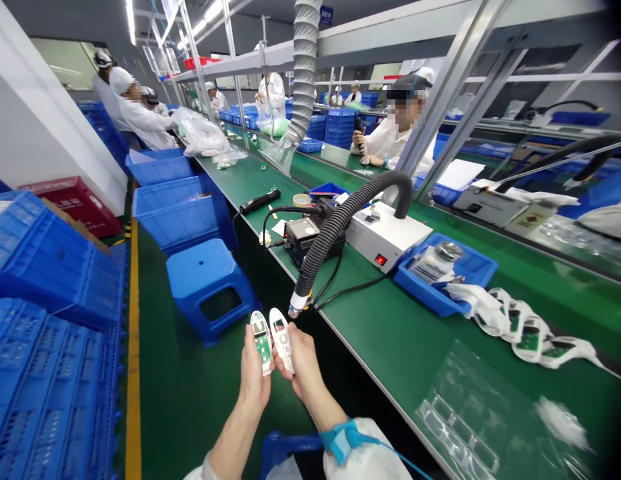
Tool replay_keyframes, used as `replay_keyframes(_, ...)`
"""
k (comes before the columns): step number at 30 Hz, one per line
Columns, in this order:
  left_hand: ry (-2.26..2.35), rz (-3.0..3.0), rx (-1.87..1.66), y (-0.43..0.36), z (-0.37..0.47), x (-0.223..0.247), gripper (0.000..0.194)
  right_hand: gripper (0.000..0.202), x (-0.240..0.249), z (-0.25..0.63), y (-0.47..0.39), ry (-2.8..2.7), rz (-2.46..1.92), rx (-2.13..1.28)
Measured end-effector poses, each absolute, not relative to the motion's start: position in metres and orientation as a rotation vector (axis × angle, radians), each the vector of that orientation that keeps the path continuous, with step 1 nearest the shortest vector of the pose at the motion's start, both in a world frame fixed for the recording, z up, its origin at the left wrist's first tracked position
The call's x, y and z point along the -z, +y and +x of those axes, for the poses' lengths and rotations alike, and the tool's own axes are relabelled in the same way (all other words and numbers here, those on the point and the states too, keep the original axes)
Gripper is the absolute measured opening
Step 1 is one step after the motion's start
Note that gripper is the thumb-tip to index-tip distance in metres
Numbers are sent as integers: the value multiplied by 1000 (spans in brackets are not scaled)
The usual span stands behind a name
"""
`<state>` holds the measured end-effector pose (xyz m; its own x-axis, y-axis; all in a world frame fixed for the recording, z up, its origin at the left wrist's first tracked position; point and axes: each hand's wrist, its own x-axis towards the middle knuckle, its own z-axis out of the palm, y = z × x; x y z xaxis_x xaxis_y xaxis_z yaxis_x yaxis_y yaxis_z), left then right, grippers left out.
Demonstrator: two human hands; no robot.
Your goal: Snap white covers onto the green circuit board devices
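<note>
In my left hand [253,367] I hold a white casing half with a green circuit board [261,343] in it, its inner side up. My right hand [301,357] grips the other piece, a white front cover [281,341] with a window and round button openings. The two parts are side by side, almost touching, in front of the bench edge. Just above my right fingers is the nozzle of a black flexible hose [335,233]. A blue wrist strap [343,440] circles my right wrist.
A white box [387,233] with a red switch stands on the green bench beside a black soldering station [303,237]. A blue tray [483,267] and white casings with boards [533,333] lie to the right. A blue stool [203,267] and crates [35,387] are left. A co-worker [400,130] sits opposite.
</note>
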<state>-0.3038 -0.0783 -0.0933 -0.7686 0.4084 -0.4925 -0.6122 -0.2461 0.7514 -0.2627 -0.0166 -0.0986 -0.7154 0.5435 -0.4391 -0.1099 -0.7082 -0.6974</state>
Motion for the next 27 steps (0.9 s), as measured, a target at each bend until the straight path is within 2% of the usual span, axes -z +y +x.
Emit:
replay_keyframes(11, 1300, -126, -1895, -56, -299, 93, 41, 60, 89, -171, -6, -746, -914, -2428)
replay_keyframes(18, 1181, -112, -1787, -80, -264, 77, 35, 49, 72, -113, -26, -435, -797, -2534)
replay_keyframes(27, 1091, -189, -1673, -89, -232, 56, 37, 38, 66, -86, -40, -507, -766, -2507)
